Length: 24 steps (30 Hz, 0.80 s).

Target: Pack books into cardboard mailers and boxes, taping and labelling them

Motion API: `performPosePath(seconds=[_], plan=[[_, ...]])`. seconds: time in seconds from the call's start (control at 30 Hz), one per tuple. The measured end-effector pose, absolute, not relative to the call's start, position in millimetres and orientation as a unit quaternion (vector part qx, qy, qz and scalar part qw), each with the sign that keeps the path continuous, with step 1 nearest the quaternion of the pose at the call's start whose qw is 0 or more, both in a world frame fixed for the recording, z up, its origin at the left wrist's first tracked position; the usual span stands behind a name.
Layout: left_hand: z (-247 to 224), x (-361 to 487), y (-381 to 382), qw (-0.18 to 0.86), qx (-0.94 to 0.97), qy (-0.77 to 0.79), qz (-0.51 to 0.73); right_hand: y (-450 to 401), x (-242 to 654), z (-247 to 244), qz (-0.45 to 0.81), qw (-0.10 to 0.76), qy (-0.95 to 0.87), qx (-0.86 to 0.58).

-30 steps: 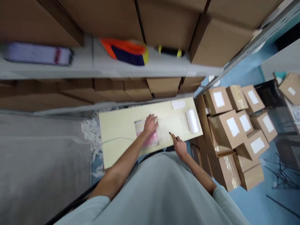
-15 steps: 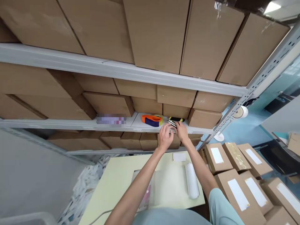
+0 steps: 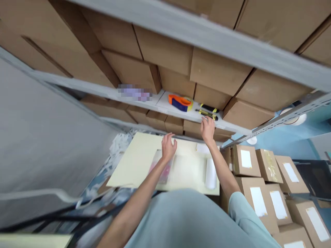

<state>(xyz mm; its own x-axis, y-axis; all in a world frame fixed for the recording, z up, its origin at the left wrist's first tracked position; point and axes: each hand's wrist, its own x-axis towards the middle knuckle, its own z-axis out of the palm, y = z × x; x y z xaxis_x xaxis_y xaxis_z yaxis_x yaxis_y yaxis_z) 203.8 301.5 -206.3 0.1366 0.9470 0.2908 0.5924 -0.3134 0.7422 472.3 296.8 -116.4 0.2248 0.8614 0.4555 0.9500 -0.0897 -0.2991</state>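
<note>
My right hand (image 3: pixel 207 129) is at the front edge of the middle shelf (image 3: pixel 168 109), its fingers loosely stretched, just below a yellow-and-black utility knife (image 3: pixel 207 114). Behind that knife lies a second, black utility knife (image 3: pixel 209 108) with yellow parts. To their left sits an orange and dark-blue tape dispenser (image 3: pixel 180 103) with a yellowish roll. My left hand (image 3: pixel 168 147) hovers over the pale yellow table (image 3: pixel 139 155), empty, thumb and fingers apart. Below it lies a flat pinkish printed item (image 3: pixel 165 168), partly covered by my forearm.
Cardboard boxes (image 3: pixel 222 69) fill the rack shelves. A white roll (image 3: pixel 210 174) and a white card-like stack (image 3: pixel 202 148) lie on the table's right side. Labelled cartons (image 3: pixel 258 203) are stacked at right. A black frame (image 3: pixel 67 218) and pale cable (image 3: pixel 98 198) are at lower left.
The knife that was between my hands now lies on the shelf beside the other one. My left hand has pulled back over the table. The view has tilted downward.
</note>
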Motion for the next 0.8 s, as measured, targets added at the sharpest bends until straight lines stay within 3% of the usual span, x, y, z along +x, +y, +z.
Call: performPosePath(seconds=[0.13,0.27,0.37,0.6,0.8], plan=[[-282.4,149.8,254.5,0.285,0.630,0.683,0.234,235.3,414.3,-203.1,0.097,0.268,-0.609,-0.740],[-340.9,110.3,212.3,0.296,0.557,0.772,0.084,169.1,344.7,-278.8,0.348,0.141,-0.526,-0.763],[-363.1,91.0,195.6,0.304,0.561,0.769,0.036,135.8,303.5,-309.9,0.452,0.061,-0.463,-0.760],[-377.8,80.0,185.0,0.324,0.640,0.694,0.068,122.3,259.4,-330.5,0.495,0.030,-0.346,-0.796],[-373.1,85.9,189.0,0.325,0.616,0.714,0.068,126.5,240.2,-328.1,0.424,0.056,-0.309,-0.850]])
